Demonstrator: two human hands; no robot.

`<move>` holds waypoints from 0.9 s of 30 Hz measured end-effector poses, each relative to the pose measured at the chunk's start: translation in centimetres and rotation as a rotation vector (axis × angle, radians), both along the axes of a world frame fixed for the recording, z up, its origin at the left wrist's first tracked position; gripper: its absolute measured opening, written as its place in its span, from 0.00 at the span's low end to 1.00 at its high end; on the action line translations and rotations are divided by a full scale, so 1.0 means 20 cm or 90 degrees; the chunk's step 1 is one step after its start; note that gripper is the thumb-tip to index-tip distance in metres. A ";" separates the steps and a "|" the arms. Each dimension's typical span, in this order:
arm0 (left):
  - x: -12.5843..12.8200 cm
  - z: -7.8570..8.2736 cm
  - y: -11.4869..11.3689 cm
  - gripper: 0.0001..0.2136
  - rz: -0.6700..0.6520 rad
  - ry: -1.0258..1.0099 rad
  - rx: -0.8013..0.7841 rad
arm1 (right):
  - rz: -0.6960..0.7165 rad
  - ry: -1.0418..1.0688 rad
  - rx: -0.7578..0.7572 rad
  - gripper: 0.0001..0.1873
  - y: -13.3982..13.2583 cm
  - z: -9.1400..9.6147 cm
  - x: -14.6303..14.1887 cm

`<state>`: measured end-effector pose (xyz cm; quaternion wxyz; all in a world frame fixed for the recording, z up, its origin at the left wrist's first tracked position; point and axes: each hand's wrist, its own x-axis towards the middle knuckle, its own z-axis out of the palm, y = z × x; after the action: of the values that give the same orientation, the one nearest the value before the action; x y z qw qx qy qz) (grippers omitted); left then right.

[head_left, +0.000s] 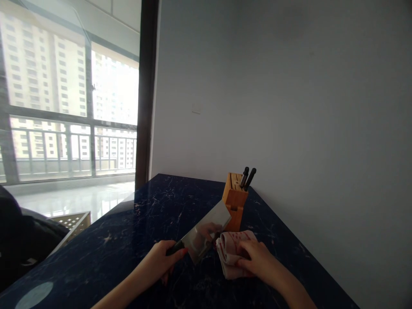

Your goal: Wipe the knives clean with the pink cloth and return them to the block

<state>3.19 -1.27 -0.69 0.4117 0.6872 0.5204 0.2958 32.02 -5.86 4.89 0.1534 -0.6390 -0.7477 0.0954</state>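
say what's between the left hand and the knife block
In the head view, the cleaver's blade slants between the left hand and the wooden knife block.

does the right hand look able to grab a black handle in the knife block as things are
Probably not straight away: the right hand holds a folded cloth, which it would likely need to set down. Otherwise the way looks free: the black handles stick up from the knife block, uncovered.

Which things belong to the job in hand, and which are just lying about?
Job: cleaver, in the left hand; folded cloth, in the right hand; wooden knife block, probably.

Lying about: black item at far left, unclear; perforated panel beside it.
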 end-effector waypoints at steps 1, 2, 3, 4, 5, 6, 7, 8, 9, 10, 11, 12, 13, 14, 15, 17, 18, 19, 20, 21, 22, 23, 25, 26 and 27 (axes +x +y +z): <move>0.00 0.00 0.00 0.24 0.000 -0.001 0.001 | 0.005 0.007 0.019 0.03 0.00 0.00 0.00; 0.00 0.01 0.00 0.24 0.001 -0.002 0.001 | 0.012 0.012 0.034 0.06 0.00 0.00 -0.01; 0.00 0.01 0.00 0.24 0.001 -0.003 0.001 | 0.020 0.015 0.044 0.08 0.01 0.00 -0.01; 0.00 0.01 -0.01 0.24 0.001 -0.003 0.001 | 0.024 0.018 0.051 0.11 0.01 0.00 -0.01; 0.00 0.01 -0.01 0.24 0.001 -0.002 0.000 | 0.023 0.019 0.056 0.14 0.02 0.00 -0.01; 0.00 0.02 -0.01 0.24 0.001 -0.001 0.001 | 0.019 0.018 0.063 0.17 0.02 0.00 -0.02; 0.00 0.01 -0.01 0.24 0.000 0.000 0.002 | 0.013 0.019 0.074 0.19 0.03 -0.01 -0.02; 0.00 0.01 -0.01 0.24 -0.002 0.001 0.003 | 0.012 0.020 0.092 0.19 0.03 -0.01 -0.03; 0.00 0.01 -0.01 0.24 -0.003 0.002 0.004 | 0.016 0.020 0.112 0.17 0.04 -0.01 -0.04; 0.00 0.01 -0.01 0.23 -0.005 0.001 0.004 | 0.023 0.017 0.130 0.14 0.04 -0.02 -0.05; 0.00 0.01 -0.01 0.23 -0.006 0.001 0.003 | 0.031 0.008 0.143 0.13 0.04 -0.02 -0.06; 0.00 0.02 -0.01 0.23 -0.006 0.000 0.001 | 0.041 -0.009 0.149 0.15 0.04 -0.03 -0.08; 0.00 0.02 -0.01 0.23 -0.004 -0.002 -0.001 | 0.053 -0.032 0.151 0.19 0.03 -0.04 -0.09; 0.00 0.02 -0.01 0.23 0.000 -0.003 -0.002 | 0.065 -0.058 0.150 0.22 0.03 -0.04 -0.10; 0.01 0.02 -0.01 0.23 0.004 -0.005 -0.003 | 0.075 -0.082 0.150 0.23 0.03 -0.05 -0.10; 0.01 0.03 -0.01 0.24 0.011 -0.007 -0.005 | 0.086 -0.115 0.155 0.23 0.03 -0.06 -0.10; 0.01 0.03 -0.02 0.24 0.013 -0.007 -0.007 | 0.081 -0.122 0.160 0.22 0.03 -0.07 -0.09; 0.01 0.03 -0.02 0.24 0.013 -0.007 -0.009 | 0.069 -0.125 0.163 0.22 0.04 -0.07 -0.08; 0.01 0.03 -0.02 0.24 0.013 -0.007 -0.010 | 0.055 -0.125 0.161 0.22 0.04 -0.06 -0.07; 0.01 0.03 -0.02 0.24 0.013 -0.006 -0.009 | 0.043 -0.124 0.156 0.23 0.04 -0.06 -0.06; 0.01 0.03 -0.02 0.24 0.013 -0.005 -0.008 | 0.035 -0.120 0.150 0.24 0.04 -0.06 -0.05; 0.01 0.03 -0.02 0.24 0.012 -0.003 -0.005 | 0.033 -0.116 0.143 0.25 0.04 -0.06 -0.04; 0.01 0.03 -0.01 0.23 0.008 0.002 0.000 | 0.048 -0.111 0.128 0.27 0.04 -0.06 -0.03; 0.01 0.03 -0.01 0.23 0.006 0.005 0.001 | 0.062 -0.109 0.124 0.27 0.05 -0.06 -0.03; 0.01 0.02 -0.01 0.23 0.004 0.007 0.001 | 0.073 -0.107 0.123 0.25 0.05 -0.07 -0.04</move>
<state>3.29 -1.44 -0.22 0.4075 0.6876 0.5242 0.2938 31.22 -4.88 3.54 0.1451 -0.5831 -0.7990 -0.0226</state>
